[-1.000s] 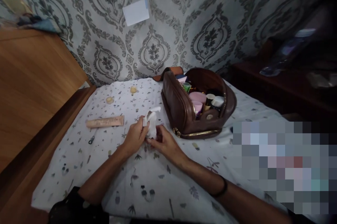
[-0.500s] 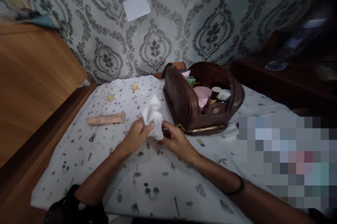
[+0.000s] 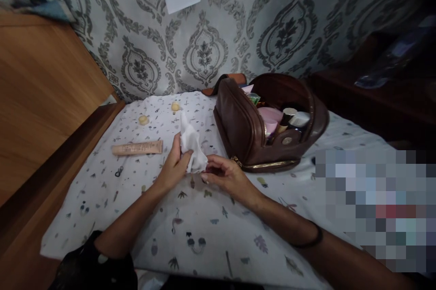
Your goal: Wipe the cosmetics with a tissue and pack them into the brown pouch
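While left hand [image 3: 173, 167] holds white cloth [image 3: 195, 148], long axis points away-left.

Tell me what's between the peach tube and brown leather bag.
In the head view, the left grip, holding a white cloth or tissue, comes between tube and bag.

The left hand [image 3: 175, 165] is gripping a white tissue [image 3: 195, 149], and the right hand [image 3: 230, 180] is curling at its lower edge. To their right, an open brown bag [image 3: 235, 120] is standing on the printed sheet [image 3: 153, 226]; left of them, a beige tube [image 3: 137, 148] is lying near two small yellow pieces [image 3: 143, 120].
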Action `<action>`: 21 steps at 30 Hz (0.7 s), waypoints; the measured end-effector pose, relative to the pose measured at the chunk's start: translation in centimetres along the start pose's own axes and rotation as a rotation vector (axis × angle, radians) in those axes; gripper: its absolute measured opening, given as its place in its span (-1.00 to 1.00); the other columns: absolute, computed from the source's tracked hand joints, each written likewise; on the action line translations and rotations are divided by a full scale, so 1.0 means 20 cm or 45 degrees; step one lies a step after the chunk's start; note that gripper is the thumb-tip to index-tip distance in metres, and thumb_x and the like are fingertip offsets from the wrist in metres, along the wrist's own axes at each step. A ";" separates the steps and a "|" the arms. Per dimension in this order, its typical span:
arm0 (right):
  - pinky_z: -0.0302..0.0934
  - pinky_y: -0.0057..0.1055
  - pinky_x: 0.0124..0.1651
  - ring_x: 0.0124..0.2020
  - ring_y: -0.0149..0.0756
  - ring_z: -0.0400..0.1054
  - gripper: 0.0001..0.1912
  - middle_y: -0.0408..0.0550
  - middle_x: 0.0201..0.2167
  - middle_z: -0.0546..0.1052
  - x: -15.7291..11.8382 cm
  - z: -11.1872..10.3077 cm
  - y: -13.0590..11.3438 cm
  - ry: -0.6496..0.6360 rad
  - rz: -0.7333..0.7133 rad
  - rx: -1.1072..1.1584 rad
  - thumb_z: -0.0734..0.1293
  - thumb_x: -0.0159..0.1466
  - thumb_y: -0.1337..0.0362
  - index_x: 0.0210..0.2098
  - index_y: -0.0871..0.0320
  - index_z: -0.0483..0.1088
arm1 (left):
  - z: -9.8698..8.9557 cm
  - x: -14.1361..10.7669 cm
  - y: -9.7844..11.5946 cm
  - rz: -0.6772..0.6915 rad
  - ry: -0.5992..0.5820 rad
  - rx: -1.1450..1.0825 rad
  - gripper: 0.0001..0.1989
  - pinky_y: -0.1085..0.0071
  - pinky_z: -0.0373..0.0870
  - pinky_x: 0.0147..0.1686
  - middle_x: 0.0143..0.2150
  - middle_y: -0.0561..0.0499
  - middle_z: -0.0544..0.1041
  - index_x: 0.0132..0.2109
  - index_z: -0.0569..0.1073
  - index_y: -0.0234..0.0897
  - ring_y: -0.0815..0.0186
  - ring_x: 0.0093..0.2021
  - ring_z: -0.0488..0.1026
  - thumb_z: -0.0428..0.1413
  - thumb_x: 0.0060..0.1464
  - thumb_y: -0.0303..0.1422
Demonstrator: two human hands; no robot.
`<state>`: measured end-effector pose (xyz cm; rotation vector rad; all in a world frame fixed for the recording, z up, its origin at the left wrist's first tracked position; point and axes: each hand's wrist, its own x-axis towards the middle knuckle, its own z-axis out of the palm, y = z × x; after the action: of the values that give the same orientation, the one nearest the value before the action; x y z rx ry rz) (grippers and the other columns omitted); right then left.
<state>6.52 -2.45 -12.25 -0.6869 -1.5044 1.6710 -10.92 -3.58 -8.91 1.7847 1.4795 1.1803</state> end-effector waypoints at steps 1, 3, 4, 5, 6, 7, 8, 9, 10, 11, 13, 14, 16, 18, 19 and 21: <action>0.26 -0.43 -0.25 -0.36 -0.38 0.37 -0.62 -0.17 -0.39 0.51 0.00 0.00 0.00 -0.002 0.026 0.050 0.51 0.07 0.08 -0.22 0.14 0.44 | 0.00 0.00 0.01 0.012 -0.001 -0.003 -0.60 0.42 0.38 -0.04 -0.01 -0.01 0.46 0.21 0.19 -0.17 0.30 -0.06 0.43 -0.06 0.24 -0.36; 0.26 -0.46 -0.33 -0.41 -0.42 0.35 -0.61 -0.19 -0.42 0.49 0.00 0.00 0.01 0.004 0.084 0.155 0.52 0.07 0.06 -0.22 0.14 0.43 | 0.00 -0.01 0.01 -0.025 -0.043 -0.081 -0.57 0.42 0.38 -0.10 -0.07 0.03 0.49 0.26 0.17 -0.14 0.32 -0.14 0.44 -0.09 0.26 -0.35; 0.27 -0.47 -0.36 -0.41 -0.41 0.35 -0.60 -0.18 -0.42 0.49 0.00 0.00 0.00 0.018 0.107 0.206 0.52 0.07 0.06 -0.22 0.14 0.42 | 0.00 -0.02 0.01 -0.050 -0.065 -0.097 -0.56 0.43 0.39 -0.16 -0.14 0.05 0.50 0.28 0.17 -0.13 0.34 -0.22 0.44 -0.11 0.28 -0.35; 0.29 -0.47 -0.37 -0.39 -0.40 0.36 -0.61 -0.17 -0.41 0.49 0.00 0.01 0.00 0.039 0.124 0.253 0.51 0.07 0.06 -0.22 0.15 0.43 | 0.00 -0.02 0.01 -0.069 -0.080 -0.100 -0.55 0.43 0.39 -0.21 -0.20 0.07 0.50 0.29 0.17 -0.13 0.34 -0.28 0.43 -0.13 0.28 -0.35; 0.31 -0.46 -0.36 -0.36 -0.39 0.36 -0.61 -0.15 -0.38 0.49 0.00 0.01 0.00 0.063 0.132 0.293 0.51 0.07 0.06 -0.22 0.15 0.44 | 0.00 -0.02 0.01 -0.076 -0.086 -0.091 -0.55 0.43 0.39 -0.22 -0.23 0.07 0.50 0.29 0.20 -0.13 0.34 -0.30 0.43 -0.14 0.28 -0.37; 0.33 -0.46 -0.36 -0.34 -0.38 0.36 -0.61 -0.13 -0.34 0.48 0.00 0.01 -0.01 0.087 0.132 0.324 0.51 0.07 0.07 -0.22 0.15 0.46 | 0.00 -0.01 0.01 -0.067 -0.086 -0.070 -0.55 0.41 0.40 -0.20 -0.22 0.05 0.51 0.27 0.24 -0.15 0.32 -0.28 0.44 -0.14 0.26 -0.39; 0.35 -0.45 -0.35 -0.33 -0.38 0.36 -0.62 -0.12 -0.31 0.48 0.00 0.01 -0.01 0.101 0.129 0.344 0.52 0.07 0.07 -0.21 0.15 0.48 | 0.00 -0.01 0.01 -0.039 -0.083 -0.039 -0.55 0.39 0.40 -0.15 -0.19 0.03 0.52 0.25 0.28 -0.16 0.30 -0.22 0.45 -0.13 0.25 -0.40; 0.37 -0.44 -0.33 -0.31 -0.38 0.35 -0.62 -0.11 -0.29 0.47 0.00 0.01 -0.01 0.103 0.128 0.357 0.52 0.07 0.08 -0.20 0.15 0.50 | -0.01 -0.01 0.02 0.009 -0.085 0.000 -0.56 0.36 0.39 -0.08 -0.13 0.00 0.52 0.23 0.32 -0.18 0.27 -0.15 0.45 -0.13 0.25 -0.41; 0.39 -0.43 -0.31 -0.31 -0.38 0.34 -0.62 -0.10 -0.27 0.47 0.00 0.01 -0.02 0.095 0.126 0.371 0.52 0.07 0.08 -0.19 0.15 0.51 | -0.01 -0.01 0.02 0.073 -0.095 0.043 -0.56 0.33 0.37 -0.03 -0.09 -0.03 0.51 0.22 0.35 -0.20 0.24 -0.09 0.44 -0.13 0.25 -0.41; 0.40 -0.41 -0.28 -0.30 -0.37 0.34 -0.61 -0.09 -0.25 0.48 0.00 0.01 -0.02 0.080 0.127 0.389 0.52 0.07 0.08 -0.18 0.15 0.52 | -0.01 -0.02 0.02 0.142 -0.120 0.090 -0.57 0.31 0.36 -0.01 -0.08 -0.05 0.50 0.23 0.36 -0.21 0.22 -0.07 0.42 -0.13 0.27 -0.39; 0.41 -0.39 -0.25 -0.29 -0.36 0.36 -0.59 -0.08 -0.23 0.52 -0.01 0.01 -0.02 0.052 0.125 0.432 0.52 0.05 0.06 -0.17 0.14 0.53 | -0.01 -0.03 0.03 0.286 -0.192 0.206 -0.55 0.32 0.37 -0.05 -0.10 -0.08 0.45 0.28 0.32 -0.23 0.23 -0.11 0.40 -0.11 0.31 -0.31; 0.41 -0.39 -0.24 -0.28 -0.35 0.38 -0.59 -0.08 -0.23 0.53 -0.01 0.01 -0.02 0.044 0.122 0.458 0.53 0.05 0.05 -0.18 0.14 0.54 | -0.01 -0.04 0.03 0.352 -0.229 0.274 -0.53 0.34 0.38 -0.10 -0.12 -0.07 0.42 0.32 0.28 -0.23 0.25 -0.15 0.40 -0.09 0.32 -0.25; 0.41 -0.38 -0.25 -0.29 -0.33 0.41 -0.58 -0.07 -0.23 0.56 -0.01 0.01 -0.01 0.044 0.111 0.514 0.53 0.03 0.04 -0.20 0.14 0.54 | 0.00 -0.05 0.03 0.449 -0.274 0.410 -0.47 0.39 0.39 -0.22 -0.15 -0.05 0.38 0.36 0.22 -0.23 0.30 -0.25 0.37 -0.06 0.32 -0.18; 0.41 -0.34 -0.23 -0.26 -0.29 0.44 -0.58 -0.06 -0.22 0.58 -0.01 0.01 0.00 0.075 0.115 0.573 0.54 0.02 0.06 -0.19 0.13 0.52 | 0.01 -0.07 0.02 0.524 -0.252 0.531 -0.49 0.42 0.39 -0.28 -0.16 -0.04 0.36 0.35 0.23 -0.24 0.34 -0.30 0.37 -0.09 0.34 -0.17; 0.41 -0.32 -0.21 -0.24 -0.26 0.46 -0.57 -0.07 -0.22 0.59 -0.01 0.01 0.00 0.111 0.123 0.605 0.55 0.01 0.08 -0.18 0.12 0.51 | 0.01 -0.07 0.02 0.566 -0.219 0.583 -0.51 0.44 0.38 -0.31 -0.17 -0.04 0.36 0.32 0.27 -0.24 0.35 -0.31 0.37 -0.11 0.35 -0.18; 0.41 -0.31 -0.18 -0.21 -0.24 0.47 -0.58 -0.09 -0.22 0.59 -0.01 0.00 0.01 0.225 0.147 0.677 0.57 -0.04 0.16 -0.21 0.09 0.49 | 0.01 -0.09 0.02 0.680 -0.157 0.667 -0.56 0.46 0.37 -0.36 -0.19 -0.04 0.37 0.26 0.35 -0.26 0.36 -0.33 0.37 -0.10 0.36 -0.21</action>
<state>6.58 -2.60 -12.42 -0.6134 -0.8530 1.9312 -10.50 -5.42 -9.17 2.6793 1.3605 0.9315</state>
